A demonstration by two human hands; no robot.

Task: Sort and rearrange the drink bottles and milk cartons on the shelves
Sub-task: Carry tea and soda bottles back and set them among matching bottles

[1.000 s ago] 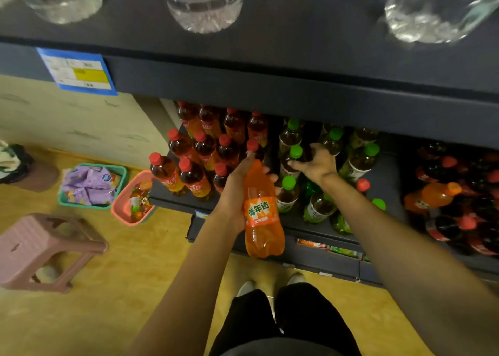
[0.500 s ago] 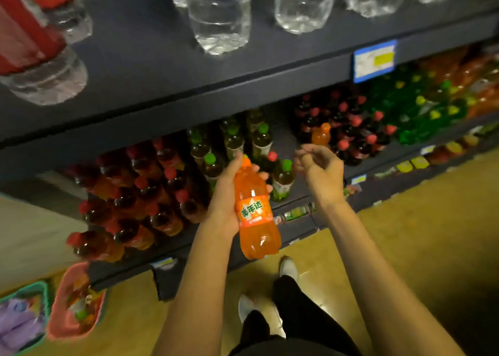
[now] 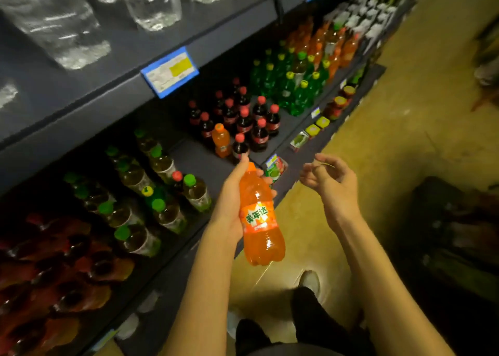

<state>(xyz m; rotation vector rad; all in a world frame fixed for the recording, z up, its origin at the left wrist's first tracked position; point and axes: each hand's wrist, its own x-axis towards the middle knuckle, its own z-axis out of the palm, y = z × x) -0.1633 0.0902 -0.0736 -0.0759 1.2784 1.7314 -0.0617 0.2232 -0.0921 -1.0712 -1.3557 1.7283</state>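
Left hand (image 3: 232,207) wrapped around the orange soda bottle (image 3: 259,220), right hand (image 3: 328,184) loosely curled and empty beside it; best carried upright toward the lone orange bottle (image 3: 221,140) just beyond the fingertips.

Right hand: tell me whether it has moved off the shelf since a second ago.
Yes. The right hand was reaching in among the green-capped bottles on the shelf; now it hangs empty over the floor, clear of the shelf edge.
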